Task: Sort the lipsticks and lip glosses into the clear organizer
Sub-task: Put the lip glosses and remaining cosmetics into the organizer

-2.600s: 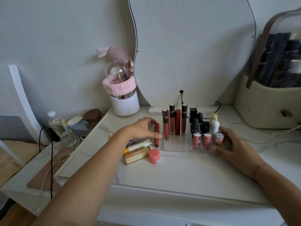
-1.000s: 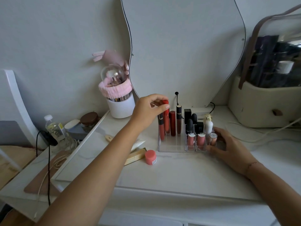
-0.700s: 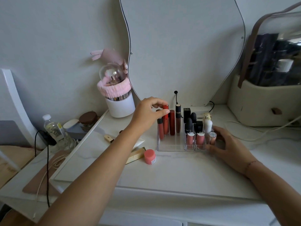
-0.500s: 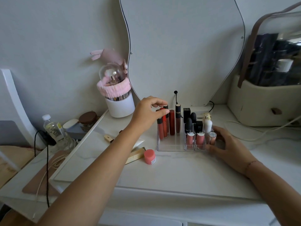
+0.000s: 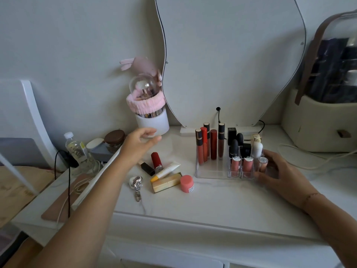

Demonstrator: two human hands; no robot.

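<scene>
While the right hand (image 5: 278, 171) rests with spread fingers against the right end of the clear organizer (image 5: 214, 172), a pink jar (image 5: 187, 183), gold lipstick (image 5: 166, 184) and red lipstick (image 5: 156, 160) lie loose to its left. Farther back, the left hand (image 5: 138, 145) hovers open and empty; lip glosses (image 5: 209, 145) stand in the organizer's far-left section.

Soft, even light is falling across a plain pale wall (image 5: 67, 45), and a wavy-edged mirror (image 5: 231, 55) is leaning against it at the back of a white marble-look vanity top (image 5: 212, 200). A white chair back (image 5: 31, 105) is standing off to the left, with a strip of wood-toned floor (image 5: 13, 182) showing beneath it.
</scene>
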